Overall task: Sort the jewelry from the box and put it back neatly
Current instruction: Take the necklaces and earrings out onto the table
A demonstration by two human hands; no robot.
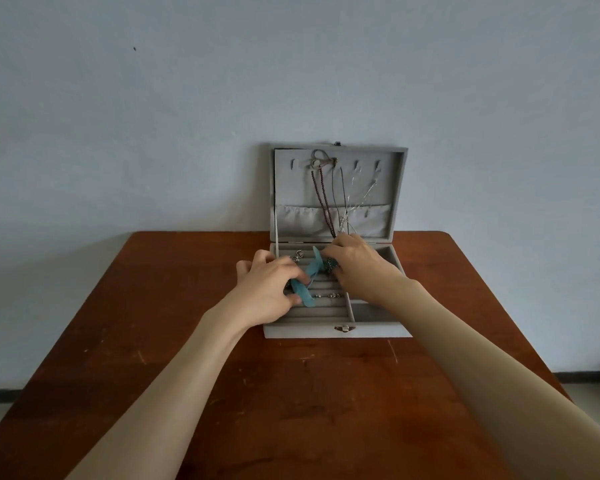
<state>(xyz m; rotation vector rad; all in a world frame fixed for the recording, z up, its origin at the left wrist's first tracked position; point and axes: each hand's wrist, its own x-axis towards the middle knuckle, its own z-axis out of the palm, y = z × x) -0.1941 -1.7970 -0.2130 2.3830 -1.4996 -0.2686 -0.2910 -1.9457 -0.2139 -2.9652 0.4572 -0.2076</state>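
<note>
Both hands reach into an open jewelry box (338, 330) on a bench (187, 393): left hand (274, 285) and right hand (355, 263) fingers each grasping a blue ribbon (303, 292).

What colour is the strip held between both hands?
Teal blue strip, clearest in the head view.

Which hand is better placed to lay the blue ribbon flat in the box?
Probably the left hand: its fingers already pinch the blue ribbon low over the ring rows. The right hand seems busy with a dark piece.
</note>
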